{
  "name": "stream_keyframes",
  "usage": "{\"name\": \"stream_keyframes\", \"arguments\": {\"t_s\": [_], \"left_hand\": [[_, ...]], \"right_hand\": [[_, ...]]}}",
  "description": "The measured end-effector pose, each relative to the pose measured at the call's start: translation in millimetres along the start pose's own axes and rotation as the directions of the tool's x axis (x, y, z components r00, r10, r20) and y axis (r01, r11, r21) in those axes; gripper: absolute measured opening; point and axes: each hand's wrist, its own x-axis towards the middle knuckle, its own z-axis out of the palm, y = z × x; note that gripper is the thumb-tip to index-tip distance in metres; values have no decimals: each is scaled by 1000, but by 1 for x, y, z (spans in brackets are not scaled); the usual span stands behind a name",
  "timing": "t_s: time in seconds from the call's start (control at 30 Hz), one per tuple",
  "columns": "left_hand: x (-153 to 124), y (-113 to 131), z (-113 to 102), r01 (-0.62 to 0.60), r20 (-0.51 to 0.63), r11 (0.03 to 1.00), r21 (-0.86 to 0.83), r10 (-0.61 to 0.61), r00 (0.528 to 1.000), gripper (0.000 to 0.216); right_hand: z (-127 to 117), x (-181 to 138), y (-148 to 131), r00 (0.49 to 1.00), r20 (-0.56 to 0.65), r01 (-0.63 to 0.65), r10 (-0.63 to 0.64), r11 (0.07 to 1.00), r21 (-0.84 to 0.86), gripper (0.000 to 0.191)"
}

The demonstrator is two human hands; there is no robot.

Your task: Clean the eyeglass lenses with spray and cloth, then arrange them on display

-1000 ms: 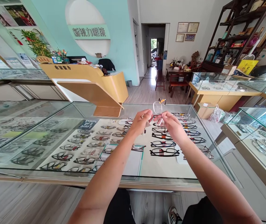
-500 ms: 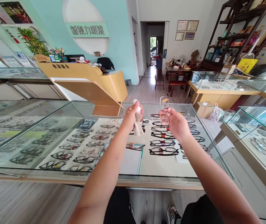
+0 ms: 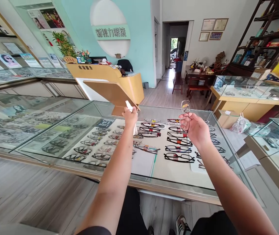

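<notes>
Optician's shop, glass counter (image 3: pixel 56 137) — left hand (image 3: pixel 130 118) grips cloth (image 3: pixel 129 105), right hand (image 3: pixel 196 130) pinches glasses (image 3: pixel 185 114).

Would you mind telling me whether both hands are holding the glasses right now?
No, only the right hand holds the glasses; the left hand grips a white cloth apart from them.

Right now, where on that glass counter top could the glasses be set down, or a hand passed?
The glass counter top looks bare. Frames seen through it lie inside the case: rows of black frames under the right hand, which holds the glasses; smaller frames left of the left hand with its cloth. Clearest hand passage: the near edge strip.
</notes>
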Motion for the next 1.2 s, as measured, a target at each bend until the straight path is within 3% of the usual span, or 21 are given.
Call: {"name": "stream_keyframes", "arguments": {"t_s": [0.3,0.67,0.97,1.2], "left_hand": [[6,-22,11,12,92,971,238,-35,995,39],[13,-35,20,16,162,956,292,-66,985,45],[3,-15,13,95,118,957,274,-132,984,56],[-16,20,-14,-30,25,986,166,26,999,62]], "right_hand": [[-1,-1,0,1000,6,-1,2,1000,-26,20],[2,-1,-2,1000,-16,-17,17,1000,9,17],[3,-1,-2,1000,-1,-15,15,1000,2,20],[3,0,-1,1000,-6,-14,15,999,29,25]]}}
